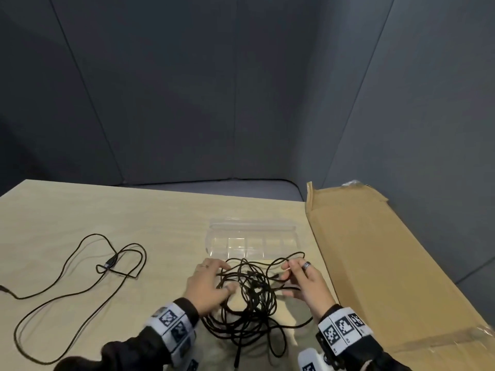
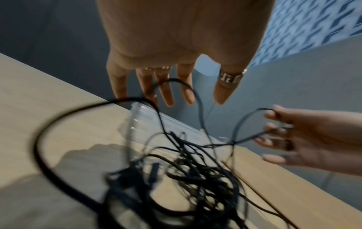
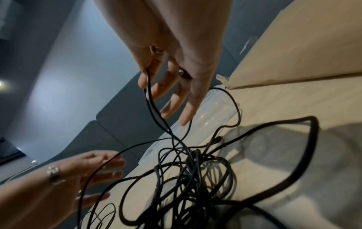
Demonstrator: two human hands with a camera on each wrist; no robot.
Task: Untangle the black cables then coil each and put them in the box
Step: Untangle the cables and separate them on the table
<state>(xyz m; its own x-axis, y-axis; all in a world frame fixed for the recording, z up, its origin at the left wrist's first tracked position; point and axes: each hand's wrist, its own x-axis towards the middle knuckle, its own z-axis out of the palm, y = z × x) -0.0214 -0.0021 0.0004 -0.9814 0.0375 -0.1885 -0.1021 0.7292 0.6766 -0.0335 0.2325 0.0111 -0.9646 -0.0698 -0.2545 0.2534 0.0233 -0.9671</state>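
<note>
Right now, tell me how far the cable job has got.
One cable lies freed at the left, not coiled. In hand: the right hand pinches a loop of the tangle while the left hand rests spread on it. The clear box holds nothing yet.

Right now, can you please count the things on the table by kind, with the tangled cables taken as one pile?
Tangled pile of black cables: 1
Separate black cable, lying loose at the left: 1
Clear plastic box with compartments: 1
Flat cardboard carton: 1
Total: 4
How many cables the pile holds cannot be told.
</note>
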